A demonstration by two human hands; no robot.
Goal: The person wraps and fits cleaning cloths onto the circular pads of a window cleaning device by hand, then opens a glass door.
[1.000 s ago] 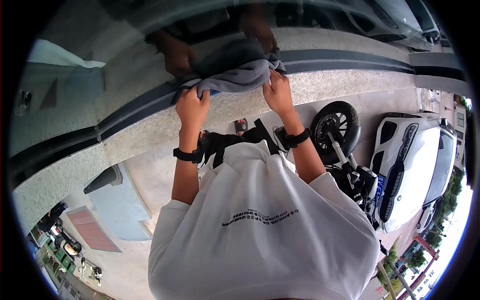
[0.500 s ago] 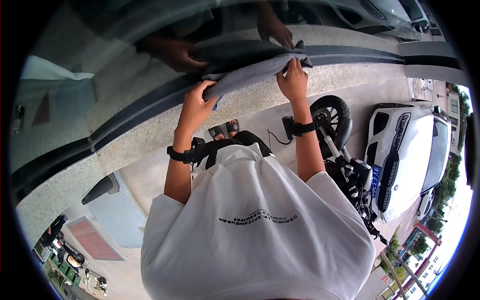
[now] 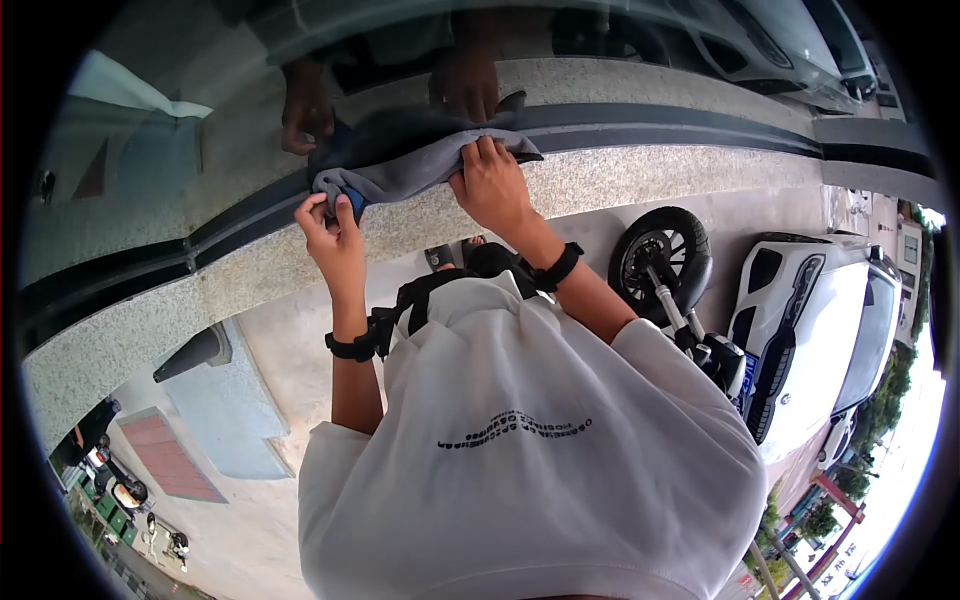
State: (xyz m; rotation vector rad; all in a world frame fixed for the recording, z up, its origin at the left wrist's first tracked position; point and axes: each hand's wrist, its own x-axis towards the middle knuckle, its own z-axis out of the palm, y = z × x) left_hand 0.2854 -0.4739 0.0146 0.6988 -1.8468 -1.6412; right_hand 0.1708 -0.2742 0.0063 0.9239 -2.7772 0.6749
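A grey cloth (image 3: 410, 172) with a dark edge and a blue patch at its left end lies bunched along the dark window frame (image 3: 640, 130). My left hand (image 3: 332, 235) pinches the cloth's left end beside the blue patch. Toward the cloth's right end, my right hand (image 3: 494, 188) has its fingers curled over the fabric and pressed to the frame. Both wrists wear black straps. Glass (image 3: 250, 130) behind the frame mirrors the hands and the cloth.
A speckled stone ledge (image 3: 700, 170) runs below the frame. A motorcycle (image 3: 660, 260) stands close on the right, with a white car (image 3: 830, 330) beyond it. A dark wedge-shaped object (image 3: 195, 352) and more motorbikes (image 3: 125, 490) are at lower left.
Both hands have shifted left along the frame with the cloth. The cloth is now more bunched and wavy, its blue patch showing more, and my right hand has come closer to my body's midline.
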